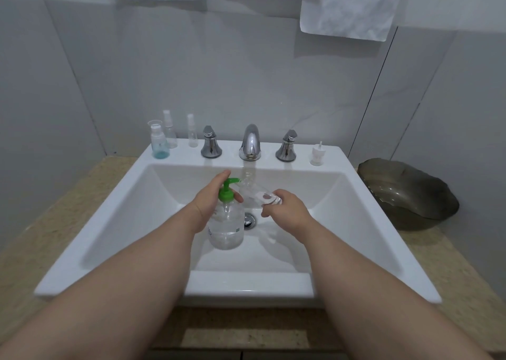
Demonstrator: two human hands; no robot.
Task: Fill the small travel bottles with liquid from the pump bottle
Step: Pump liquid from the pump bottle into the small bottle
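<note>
The pump bottle (pixel 226 222), clear with a green pump head (pixel 226 191), stood low in the sink (pixel 109 222), beside the drain (pixel 249 220). My left hand (pixel 210 198) held its top, fingers pressed together along the pump head and thumb hooked across the neck. My right hand (pixel 284 209) pinched the base of a clear travel bottle (pixel 253 192) in curled fingers, tilting its mouth toward the spout. On the rim behind stood three more small bottles (pixel 158 140), the faucet (pixel 250 143) and a loose white pump cap (pixel 317 154). A dark bowl (pixel 408 192) sat on the table (pixel 82 195) to the right.
</note>
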